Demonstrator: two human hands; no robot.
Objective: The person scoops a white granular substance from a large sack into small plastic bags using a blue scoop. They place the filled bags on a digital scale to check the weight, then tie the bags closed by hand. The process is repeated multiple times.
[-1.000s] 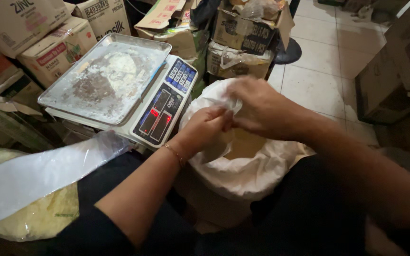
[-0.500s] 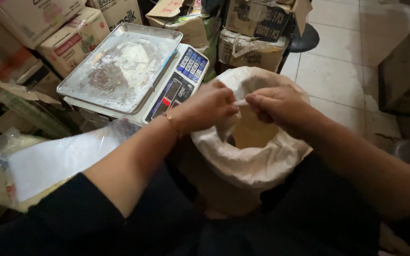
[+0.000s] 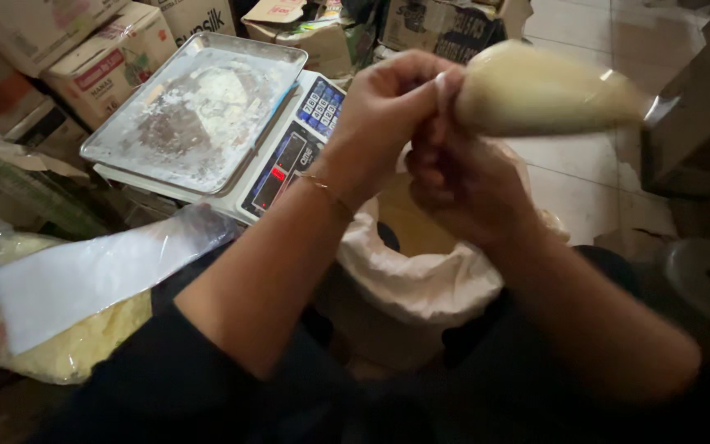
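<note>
The left hand [image 3: 388, 107] and right hand [image 3: 454, 177] both clench the neck of a small clear bag of pale powder [image 3: 536, 86], held sideways above the open white sack [image 3: 421, 279]. This looks like the sealing step; twisting and tying the neck probably comes next. The digital scale [image 3: 289, 156] with its dusty tray [image 3: 199, 107] stands just beside the sack.

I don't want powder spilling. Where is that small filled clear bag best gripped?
At its gathered neck, from the scale side, where both hands now pinch it. The small bag lies sideways, its full body bulging away to the right, blurred; the neck is its narrow part.
</note>
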